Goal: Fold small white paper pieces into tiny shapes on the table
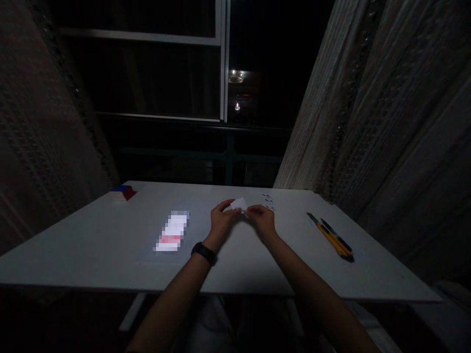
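**Both hands pinching a small white paper piece above the worktop**

The left hand (221, 220) and the right hand (262, 219) are meeting at mid-worktop, fingers closing on a small white paper piece (240, 203). The left fingers are clamping its left edge and the right fingers its right lower edge. The paper is sitting between the two sets of fingertips, its top corner sticking up past them, and seems to be lifted just off the white worktop (294, 264). Dim light; I cannot tell whether it is already creased.

Judged step: holding and shaping the piece, likely mid-fold or lining up edges. A next move here is calling for a steady pinch on both sides and matching the edges before any pressing flat, since the piece is small and easy to skew.

Around the fingers:
- A few tiny paper bits (268, 201) are lying just beyond the right fingers.
- A yellow utility knife (328, 236) is lying well to the right, with a darker tool beside it, type unclear.
- A blurred white sheet (172, 233) is lying to the left of the left fingers.
- A red-and-blue block (123, 192) is sitting far left, at the worktop's back corner.
- A black wristband (203, 253) is sitting on the left wrist.
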### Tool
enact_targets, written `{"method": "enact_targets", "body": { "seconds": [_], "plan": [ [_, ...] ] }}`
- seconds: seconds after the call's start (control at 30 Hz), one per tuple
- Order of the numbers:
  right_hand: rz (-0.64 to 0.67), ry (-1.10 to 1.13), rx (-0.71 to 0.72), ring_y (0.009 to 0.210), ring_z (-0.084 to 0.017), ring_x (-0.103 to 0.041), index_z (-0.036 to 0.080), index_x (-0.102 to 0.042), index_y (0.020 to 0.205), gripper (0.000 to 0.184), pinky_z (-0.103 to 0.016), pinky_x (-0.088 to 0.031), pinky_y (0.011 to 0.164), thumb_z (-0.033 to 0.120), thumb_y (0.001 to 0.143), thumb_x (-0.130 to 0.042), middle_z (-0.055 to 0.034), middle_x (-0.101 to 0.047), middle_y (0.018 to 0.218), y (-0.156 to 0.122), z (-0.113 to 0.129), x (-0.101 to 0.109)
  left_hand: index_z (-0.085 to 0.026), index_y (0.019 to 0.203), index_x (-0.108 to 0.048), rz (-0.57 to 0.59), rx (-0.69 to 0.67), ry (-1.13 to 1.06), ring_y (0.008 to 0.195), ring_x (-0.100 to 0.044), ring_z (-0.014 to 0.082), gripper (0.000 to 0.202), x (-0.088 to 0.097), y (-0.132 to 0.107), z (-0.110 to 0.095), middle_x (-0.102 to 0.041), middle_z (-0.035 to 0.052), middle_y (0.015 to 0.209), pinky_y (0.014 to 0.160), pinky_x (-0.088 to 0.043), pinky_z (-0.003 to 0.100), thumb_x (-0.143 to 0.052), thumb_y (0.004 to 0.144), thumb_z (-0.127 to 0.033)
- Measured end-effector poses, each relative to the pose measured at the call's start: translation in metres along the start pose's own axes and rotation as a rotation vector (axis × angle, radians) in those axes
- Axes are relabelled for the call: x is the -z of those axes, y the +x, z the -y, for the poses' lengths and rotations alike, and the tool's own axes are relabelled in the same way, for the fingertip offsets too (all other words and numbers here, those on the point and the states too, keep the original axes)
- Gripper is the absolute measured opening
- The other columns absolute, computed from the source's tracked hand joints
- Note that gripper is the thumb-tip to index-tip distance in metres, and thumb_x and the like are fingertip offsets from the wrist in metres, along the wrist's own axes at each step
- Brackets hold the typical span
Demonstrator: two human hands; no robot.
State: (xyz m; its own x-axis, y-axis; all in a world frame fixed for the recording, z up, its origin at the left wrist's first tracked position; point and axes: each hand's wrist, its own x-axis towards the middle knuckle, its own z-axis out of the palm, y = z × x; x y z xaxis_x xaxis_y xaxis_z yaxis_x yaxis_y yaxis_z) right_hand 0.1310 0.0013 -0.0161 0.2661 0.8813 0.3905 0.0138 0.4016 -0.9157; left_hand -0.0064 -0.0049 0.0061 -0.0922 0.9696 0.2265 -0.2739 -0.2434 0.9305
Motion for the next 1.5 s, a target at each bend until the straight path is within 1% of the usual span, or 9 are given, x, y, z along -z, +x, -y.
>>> {"method": "enact_targets", "body": {
  "seconds": [0.27,0.53,0.73,0.9,1.13,1.27,1.37,1.43,1.5],
  "plan": [
    [0.023,0.072,-0.029,0.062,-0.016,-0.059,0.019,-0.062,0.065,0.031,-0.029,-0.047,0.061,0.032,0.044,-0.080,-0.0009,-0.065,0.064,-0.003,0.004,-0.003,-0.010,0.096,-0.066,-0.027,-0.031,0.014,0.070,-0.062,0.0162,0.052,0.002,0.005,0.009,-0.066,0.0089,0.090,0.065,-0.049,0.027,-0.079,0.048,-0.027],
    [0.003,0.110,-0.066,0.064,-0.016,-0.060,0.019,-0.059,0.075,0.042,-0.028,-0.047,0.060,0.033,0.042,-0.082,0.0005,-0.063,0.067,-0.002,0.001,-0.004,-0.010,0.095,-0.065,-0.017,-0.018,0.016,0.069,-0.063,0.0174,0.049,0.000,0.002,0.005,-0.066,0.0077,0.083,0.065,-0.049,0.029,-0.078,0.050,-0.025],
    [-0.015,0.171,-0.122,0.062,-0.015,-0.060,0.018,-0.060,0.075,0.040,-0.028,-0.047,0.061,0.031,0.044,-0.082,0.0005,-0.064,0.065,-0.002,0.000,-0.005,-0.009,0.097,-0.063,0.036,0.005,-0.025,0.067,-0.064,0.0193,0.052,-0.001,-0.001,0.003,-0.068,0.0077,0.076,0.066,-0.051,0.032,-0.078,0.050,-0.025],
    [-0.015,0.228,-0.163,0.059,-0.015,-0.060,0.018,-0.060,0.076,0.040,-0.028,-0.047,0.060,0.030,0.044,-0.082,0.0013,-0.065,0.062,-0.003,-0.002,-0.005,-0.008,0.099,-0.063,0.039,0.009,-0.049,0.069,-0.064,0.0195,0.055,-0.001,0.000,0.006,-0.067,0.0086,0.081,0.068,-0.051,0.033,-0.079,0.050,-0.027],
    [0.005,0.258,-0.165,0.055,-0.013,-0.060,0.017,-0.057,0.076,0.039,-0.025,-0.047,0.057,0.027,0.046,-0.082,0.0034,-0.064,0.056,-0.002,-0.006,-0.005,-0.009,0.099,-0.063,0.053,0.014,-0.059,0.073,-0.063,0.0184,0.053,0.001,0.002,0.013,-0.066,0.0092,0.088,0.073,-0.049,0.033,-0.078,0.051,-0.024],
    [0.011,0.272,-0.182,0.054,-0.013,-0.061,0.018,-0.056,0.074,0.039,-0.025,-0.048,0.057,0.026,0.045,-0.082,0.0039,-0.064,0.054,-0.001,-0.004,-0.002,-0.010,0.099,-0.063,0.073,0.019,-0.053,0.074,-0.062,0.0166,0.052,0.001,0.003,0.012,-0.065,0.0089,0.093,0.071,-0.049,0.029,-0.078,0.051,-0.021],
    [0.029,0.256,-0.191,0.053,-0.013,-0.061,0.018,-0.055,0.073,0.041,-0.025,-0.049,0.056,0.024,0.043,-0.083,0.0030,-0.065,0.055,0.000,-0.003,0.002,-0.012,0.100,-0.063,0.113,0.029,-0.006,0.073,-0.061,0.0153,0.055,0.003,0.004,0.007,-0.064,0.0093,0.097,0.067,-0.049,0.026,-0.079,0.048,-0.016],
    [0.046,0.235,-0.203,0.050,-0.013,-0.060,0.018,-0.055,0.071,0.042,-0.025,-0.049,0.053,0.024,0.041,-0.083,0.0026,-0.065,0.053,0.001,-0.002,0.005,-0.012,0.100,-0.063,0.152,0.073,0.032,0.069,-0.061,0.0141,0.057,0.005,0.004,0.006,-0.064,0.0080,0.091,0.062,-0.049,0.025,-0.080,0.046,-0.015],
    [0.069,0.206,-0.217,0.048,-0.013,-0.059,0.017,-0.055,0.070,0.043,-0.025,-0.049,0.051,0.024,0.039,-0.084,0.0026,-0.064,0.051,0.002,-0.001,0.009,-0.010,0.099,-0.063,0.194,0.142,0.042,0.060,-0.059,0.0121,0.056,0.007,0.004,0.007,-0.063,0.0046,0.076,0.057,-0.048,0.024,-0.080,0.046,-0.016]
  ]
}}
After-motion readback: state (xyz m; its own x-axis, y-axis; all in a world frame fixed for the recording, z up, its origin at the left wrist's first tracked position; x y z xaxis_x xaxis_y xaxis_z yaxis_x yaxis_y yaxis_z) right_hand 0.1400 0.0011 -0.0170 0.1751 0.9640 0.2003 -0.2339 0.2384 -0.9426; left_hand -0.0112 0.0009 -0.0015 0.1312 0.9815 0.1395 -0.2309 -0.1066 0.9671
